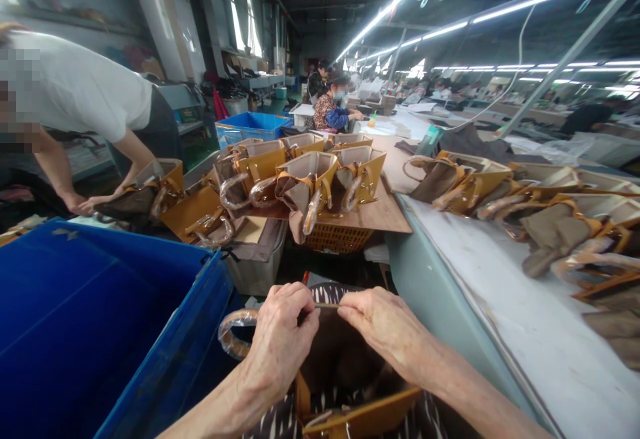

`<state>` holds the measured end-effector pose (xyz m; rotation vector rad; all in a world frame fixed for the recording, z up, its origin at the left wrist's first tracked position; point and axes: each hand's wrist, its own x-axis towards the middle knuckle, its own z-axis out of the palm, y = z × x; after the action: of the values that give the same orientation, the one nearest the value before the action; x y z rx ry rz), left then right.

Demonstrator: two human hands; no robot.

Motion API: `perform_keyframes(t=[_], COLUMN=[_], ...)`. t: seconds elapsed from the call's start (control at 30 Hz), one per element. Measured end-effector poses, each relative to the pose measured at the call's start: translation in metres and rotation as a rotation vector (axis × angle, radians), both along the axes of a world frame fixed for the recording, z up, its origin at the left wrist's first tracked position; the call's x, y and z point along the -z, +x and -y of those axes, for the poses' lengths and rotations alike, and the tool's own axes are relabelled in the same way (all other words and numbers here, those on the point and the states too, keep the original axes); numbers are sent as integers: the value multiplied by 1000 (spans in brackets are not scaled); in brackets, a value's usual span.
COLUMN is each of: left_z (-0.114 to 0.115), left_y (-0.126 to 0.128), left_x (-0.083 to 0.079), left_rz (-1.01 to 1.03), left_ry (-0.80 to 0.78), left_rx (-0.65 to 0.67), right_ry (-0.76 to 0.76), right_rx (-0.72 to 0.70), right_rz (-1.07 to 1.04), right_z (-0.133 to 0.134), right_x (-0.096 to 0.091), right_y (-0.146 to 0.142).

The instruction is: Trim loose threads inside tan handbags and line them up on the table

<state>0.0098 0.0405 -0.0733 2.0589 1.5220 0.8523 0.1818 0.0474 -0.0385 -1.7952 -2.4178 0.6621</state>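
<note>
The left hand (280,342) and right hand (387,329) meet low in the view, close together over an open bag (367,414) that sits right in front of the person, between a blue crate (100,319) on the left and the bench (525,319) on the right. Both sets of fingers (307,309) are clenched in a pinch on the far top edge (327,305) of the bag, a thin strip stretched between the two hands. The bag's wrapped handle (231,332) curves out just left of the left hand. Ahead, more bags (305,179) stand packed on a board (385,212) that lies over an orange basket (337,239). A further row (470,182) lies along the bench. At far left a co-worker (85,86) in a white shirt bends over, both hands on another bag (135,199).
</note>
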Motion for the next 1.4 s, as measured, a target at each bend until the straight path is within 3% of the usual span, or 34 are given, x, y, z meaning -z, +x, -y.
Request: perform_keyframes(t=[0.17, 0.5, 0.73, 0.9, 1.17, 1.27, 1.4], left_z=[1, 1, 2, 9, 2, -6, -13], left_y=[0, 0, 0, -13, -37, -44, -46], left_x=[-1, -3, -6, -6, -22, -18, -9], left_rz=[-1, 67, 36, 167, 226, 193, 207], left_ry=[-15, -103, -108, -176, -444, -574, -617], left_rx=[-18, -44, -39, -19, 32, 92, 108], right_ry=[-70, -16, 35, -39, -71, -89, -74], right_rx=[-5, -6, -89, -55, -51, -51, -39], right_rz=[-211, -111, -155, -155, -197, -196, -194], right_z=[-4, -1, -1, -3, -4, -4, -4], right_x=[6, 4, 2, -2, -1, 0, 1], right_y=[1, 1, -17, -20, -21, -22, -22])
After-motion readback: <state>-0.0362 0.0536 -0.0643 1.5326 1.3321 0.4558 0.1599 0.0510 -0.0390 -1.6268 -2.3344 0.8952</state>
